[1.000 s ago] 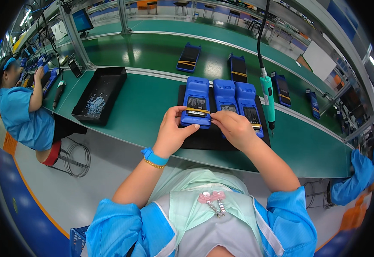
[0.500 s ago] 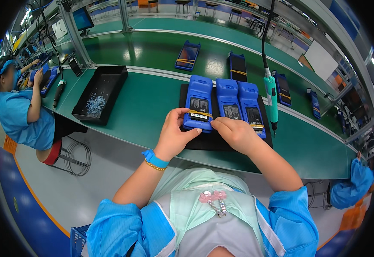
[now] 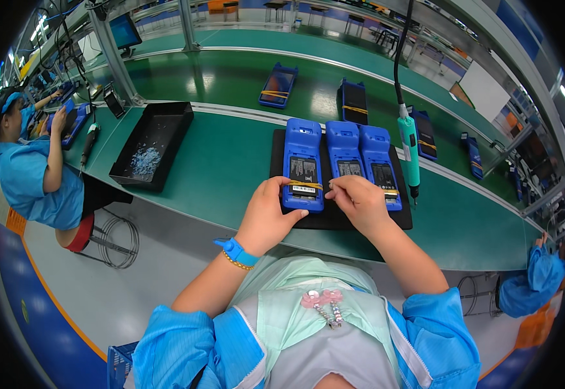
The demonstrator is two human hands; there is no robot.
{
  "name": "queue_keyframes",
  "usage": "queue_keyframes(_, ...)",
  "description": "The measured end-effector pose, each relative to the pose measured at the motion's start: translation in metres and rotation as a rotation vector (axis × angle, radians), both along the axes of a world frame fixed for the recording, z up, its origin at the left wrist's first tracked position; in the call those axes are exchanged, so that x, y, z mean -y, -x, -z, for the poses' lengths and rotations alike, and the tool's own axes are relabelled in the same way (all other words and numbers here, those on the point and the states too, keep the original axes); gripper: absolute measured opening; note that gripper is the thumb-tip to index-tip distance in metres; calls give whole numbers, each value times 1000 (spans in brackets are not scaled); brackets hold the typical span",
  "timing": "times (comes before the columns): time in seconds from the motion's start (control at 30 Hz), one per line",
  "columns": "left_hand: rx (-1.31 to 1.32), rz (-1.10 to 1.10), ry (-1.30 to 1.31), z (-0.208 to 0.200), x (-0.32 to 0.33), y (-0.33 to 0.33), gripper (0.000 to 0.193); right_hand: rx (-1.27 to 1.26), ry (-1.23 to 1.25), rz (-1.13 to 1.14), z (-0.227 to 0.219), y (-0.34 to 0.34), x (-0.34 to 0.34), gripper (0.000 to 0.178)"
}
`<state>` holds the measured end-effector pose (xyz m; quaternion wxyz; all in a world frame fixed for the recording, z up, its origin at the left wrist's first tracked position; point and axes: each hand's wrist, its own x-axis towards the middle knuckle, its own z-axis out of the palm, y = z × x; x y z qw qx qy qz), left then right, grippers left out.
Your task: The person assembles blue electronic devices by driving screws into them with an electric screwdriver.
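While the left hand [image 3: 267, 217] grasps a blue plastic handheld terminal [image 3: 304, 163] near the left edge of a black rectangular mat [image 3: 326, 220], the right hand [image 3: 361, 206] curls beside it, its grip impossible to tell.

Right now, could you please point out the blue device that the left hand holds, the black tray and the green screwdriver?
Blue device [image 3: 304, 168]: head view, on the dark panel in its body.
Black tray [image 3: 163, 134]: head view, on its bare floor.
Green screwdriver [image 3: 411, 161]: head view, on its handle.

Left hand [image 3: 268, 214] holds a blue device [image 3: 303, 146], right hand [image 3: 362, 206] close by
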<state>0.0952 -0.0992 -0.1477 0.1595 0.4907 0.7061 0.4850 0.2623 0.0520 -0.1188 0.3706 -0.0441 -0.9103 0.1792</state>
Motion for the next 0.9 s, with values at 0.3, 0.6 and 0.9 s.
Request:
queue_keyframes(0.3,-575,-211,-25,-21,23,-14,69,-2,529,154,9,-26,44,8)
queue_keyframes(0.6,835,242,100,-3,44,-30,13,39,-187,16,11,-19,77,20)
queue_keyframes(0.9,865,137,-78,-7,55,-18,14,5,-48,-65,15,-15,79,34)
